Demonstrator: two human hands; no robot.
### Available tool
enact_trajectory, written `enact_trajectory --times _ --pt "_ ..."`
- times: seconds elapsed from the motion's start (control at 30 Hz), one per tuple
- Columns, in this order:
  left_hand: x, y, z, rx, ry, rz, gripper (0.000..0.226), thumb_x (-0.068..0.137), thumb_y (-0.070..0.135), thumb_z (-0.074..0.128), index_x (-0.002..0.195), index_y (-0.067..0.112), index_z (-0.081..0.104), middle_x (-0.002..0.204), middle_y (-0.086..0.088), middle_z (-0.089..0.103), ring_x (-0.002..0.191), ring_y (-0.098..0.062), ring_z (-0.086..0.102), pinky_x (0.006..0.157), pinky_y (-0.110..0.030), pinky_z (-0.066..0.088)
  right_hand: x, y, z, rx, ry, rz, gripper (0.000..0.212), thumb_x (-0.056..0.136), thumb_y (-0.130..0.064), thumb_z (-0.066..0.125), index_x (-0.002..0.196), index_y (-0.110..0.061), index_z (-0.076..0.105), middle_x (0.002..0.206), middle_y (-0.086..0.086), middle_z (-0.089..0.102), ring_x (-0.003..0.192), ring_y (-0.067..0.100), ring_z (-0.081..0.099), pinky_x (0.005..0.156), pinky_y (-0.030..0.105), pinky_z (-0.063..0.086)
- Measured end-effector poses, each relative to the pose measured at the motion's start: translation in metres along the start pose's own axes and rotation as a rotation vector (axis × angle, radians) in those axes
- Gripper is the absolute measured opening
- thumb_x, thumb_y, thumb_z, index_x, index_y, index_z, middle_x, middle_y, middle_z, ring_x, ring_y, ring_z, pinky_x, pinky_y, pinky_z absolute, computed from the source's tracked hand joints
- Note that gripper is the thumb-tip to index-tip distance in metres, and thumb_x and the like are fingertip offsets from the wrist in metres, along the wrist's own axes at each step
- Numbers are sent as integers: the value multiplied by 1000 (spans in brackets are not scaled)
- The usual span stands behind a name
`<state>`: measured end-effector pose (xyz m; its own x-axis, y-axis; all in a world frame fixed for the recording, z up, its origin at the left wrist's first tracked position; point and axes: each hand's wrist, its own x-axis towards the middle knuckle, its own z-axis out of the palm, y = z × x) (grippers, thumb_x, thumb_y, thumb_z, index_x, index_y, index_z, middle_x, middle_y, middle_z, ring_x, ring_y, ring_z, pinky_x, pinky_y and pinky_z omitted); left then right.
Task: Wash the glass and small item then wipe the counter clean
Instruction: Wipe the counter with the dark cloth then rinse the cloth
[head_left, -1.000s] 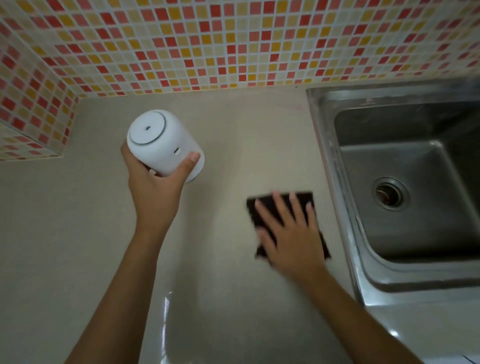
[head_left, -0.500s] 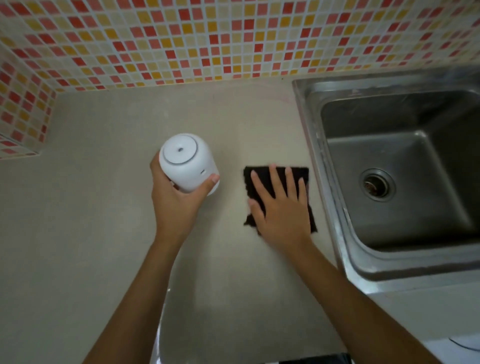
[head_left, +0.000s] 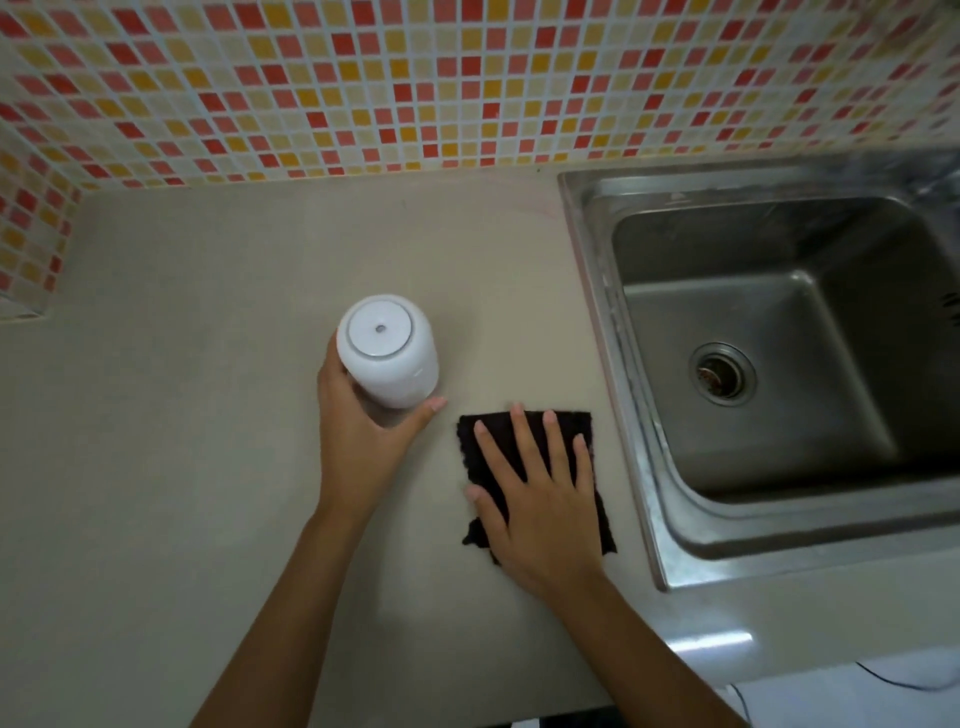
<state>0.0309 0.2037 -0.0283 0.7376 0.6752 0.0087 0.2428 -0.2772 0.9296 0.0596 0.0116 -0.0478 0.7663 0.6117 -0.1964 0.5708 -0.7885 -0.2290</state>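
My left hand (head_left: 363, 441) grips a white rounded canister (head_left: 387, 351) from behind and below, holding it over the beige counter (head_left: 182, 441). My right hand (head_left: 540, 499) lies flat with spread fingers on a dark cloth (head_left: 498, 431), pressing it onto the counter just left of the sink. The cloth's far edge and left side show around my fingers. No glass is in view.
A steel sink (head_left: 649, 467) with a round drain (head_left: 722, 376) fills the right side, its basin holding nothing. A mosaic-tiled wall (head_left: 415, 88) runs along the back and turns at the left corner. The counter's front edge runs near the bottom right.
My left hand carried the white canister rightward, closer to the cloth. My right hand slid the cloth away from me on the counter, then back toward me.
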Motion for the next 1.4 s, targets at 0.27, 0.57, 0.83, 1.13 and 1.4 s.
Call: enact_trajectory --times 0.27,0.57,0.83,1.13,1.4 --pt "-91 1 33 326 -161 157 37 97 35 42 126 17 57 122 0 58 114 -5 40 102 -13 31 13 32 -23 590 263 94 36 97 -15 45 132 -17 54 135 -2 55 126 14 45 110 36 35" --pt "-40 18 63 741 -270 207 24 93 20 58 113 8 63 109 -10 60 100 -27 50 85 -37 48 28 54 -38 377 219 287 26 89 -20 65 113 -11 65 108 11 61 104 28 52 90 37 45" --pt "-26 54 55 733 -260 267 16 94 23 58 97 15 71 96 -5 66 95 -26 52 87 -37 44 19 76 -85 518 168 271 14 91 -22 62 97 -14 71 96 4 56 82 15 53 74 22 37" --pt "-1 159 116 744 -210 547 24 98 33 47 105 29 69 102 5 69 100 -23 51 84 -34 31 21 165 -166 526 478 226 11 89 -21 63 96 -18 70 89 -1 56 86 19 56 75 22 34" --pt "2 255 214 717 -53 708 20 96 28 54 100 22 72 98 1 71 97 -25 55 86 -36 32 16 271 -259 651 599 117 5 94 -19 56 96 -19 60 84 -2 67 73 13 66 69 33 53"
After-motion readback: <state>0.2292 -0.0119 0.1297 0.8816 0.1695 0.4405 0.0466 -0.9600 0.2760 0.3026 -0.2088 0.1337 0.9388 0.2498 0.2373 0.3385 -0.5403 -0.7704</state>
